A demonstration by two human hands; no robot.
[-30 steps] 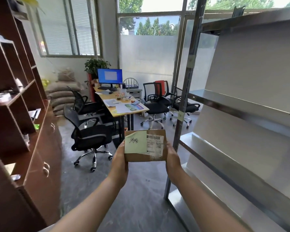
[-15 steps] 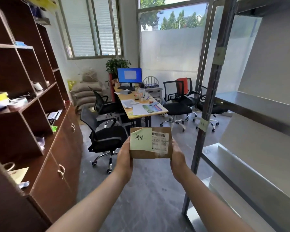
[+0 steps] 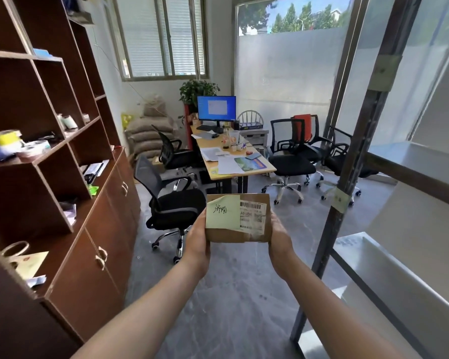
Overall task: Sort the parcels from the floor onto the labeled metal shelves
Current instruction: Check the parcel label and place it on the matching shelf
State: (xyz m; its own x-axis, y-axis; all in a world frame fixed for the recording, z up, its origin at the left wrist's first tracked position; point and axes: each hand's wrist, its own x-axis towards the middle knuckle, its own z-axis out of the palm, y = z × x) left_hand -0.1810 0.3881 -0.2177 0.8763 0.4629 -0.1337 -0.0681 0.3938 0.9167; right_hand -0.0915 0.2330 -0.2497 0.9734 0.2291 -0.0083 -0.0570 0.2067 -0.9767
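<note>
A small brown cardboard parcel (image 3: pixel 228 235) is held up in front of me, with a pale green sticky note bearing handwriting and a white barcode label on its top face. My left hand (image 3: pixel 197 242) grips its left side and my right hand (image 3: pixel 279 238) grips its right side. The metal shelves (image 3: pixel 410 274) stand to my right, with a dark upright post (image 3: pixel 347 182) carrying small paper labels; the shelf levels in view look bare.
A brown wooden cabinet with open cubbies (image 3: pixel 62 182) lines the left wall. Ahead stand a black office chair (image 3: pixel 171 203), a desk (image 3: pixel 233 164) with a monitor and papers, and more chairs (image 3: pixel 296 156). Grey floor (image 3: pixel 231 294) lies between cabinet and shelves.
The view has swung left, so the cabinet fills more of the left side and the shelves have slid rightward. Both hands still hold the parcel in the same way.
</note>
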